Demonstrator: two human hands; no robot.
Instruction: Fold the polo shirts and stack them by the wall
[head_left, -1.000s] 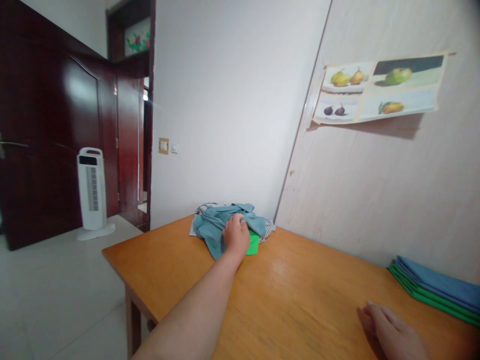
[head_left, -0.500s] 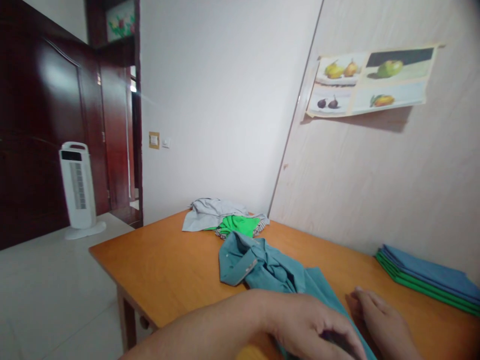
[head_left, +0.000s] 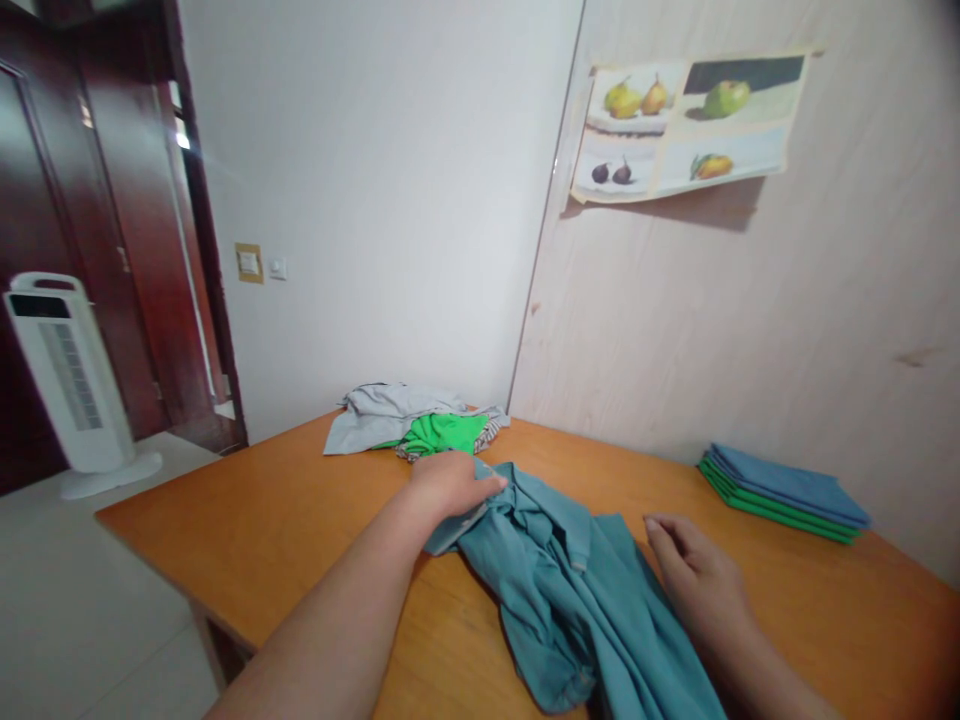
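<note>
A crumpled teal shirt (head_left: pixel 547 540) with a collar lies on the table in front of me. My left hand (head_left: pixel 454 482) reaches out to its far left end and grips the cloth there, thumb on top; its other fingers are mostly hidden. My right hand (head_left: pixel 686 560) rests on its side just right of the shirt, apart from it, fingers curled in and no cloth visible in them. Just beyond my left hand is a loose heap of clothes, with a grey garment (head_left: pixel 382 415) and a bright green one (head_left: pixel 444 433).
A neat stack of folded blue and green cloths (head_left: pixel 784 492) sits at the right by the wall. The wooden table (head_left: pixel 300 510) has its left edge above a tiled floor. A white tower fan (head_left: pixel 71 380) stands at the far left, and fruit pictures (head_left: pixel 690 125) hang on the wall.
My left hand has moved from near me, over the shirt, out to the shirt's far left end and grips it. My right hand stays beside the shirt. The view has swung right.
</note>
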